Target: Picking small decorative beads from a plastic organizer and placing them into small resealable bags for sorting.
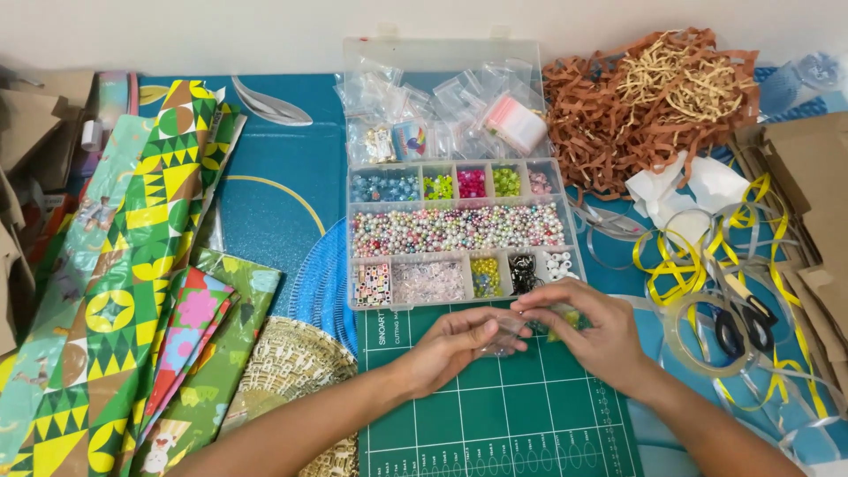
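- The left hand (455, 349) and the right hand (587, 336) meet over the green mat (495, 415); both pinch a small clear bag (505, 336), fingers closed on it
- The bag is just below the bead box (459, 234)
- Scissors (742, 322) and yellow ribbon (698, 265) lie right of the box; bright wrapping paper (132, 283) lies to its left

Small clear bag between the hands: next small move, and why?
Probably part the mouth of the small clear bag with the left hand. Both hands pinch it over the green cutting mat, the right hand seems to hold green beads, and the bead organizer lies open just beyond.
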